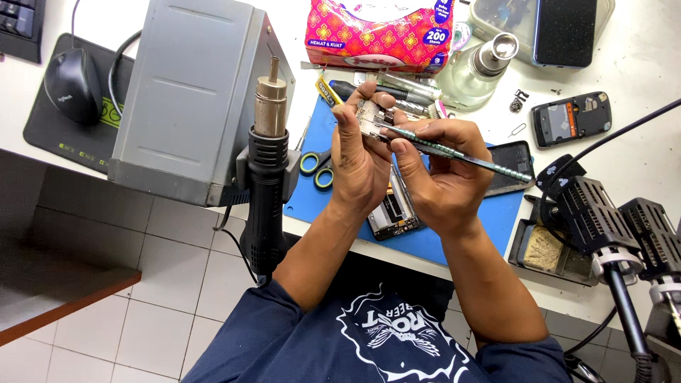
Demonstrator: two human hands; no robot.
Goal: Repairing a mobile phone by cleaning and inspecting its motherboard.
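Landmark is the blue mat (468, 230) on the counter (638, 163). Far left of mat is a black mouse (71, 85), then a grey box unit (188, 92) w/ hot air gun (268, 177) at mat's left edge. Above mat centre, left hand (358, 159) is closed around a small circuit board (372, 117). Right hand (443, 167) pinches a thin metal screwdriver (461, 152), tip at the board. Right of mat stand black soldering holders (603, 220).

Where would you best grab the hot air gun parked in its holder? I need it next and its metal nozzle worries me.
Grip the hot air gun by its black ribbed handle, coming from the person's side, away from the grey station box. It stands upright, the metal nozzle on top, so the handle below is the part probably safest to hold.
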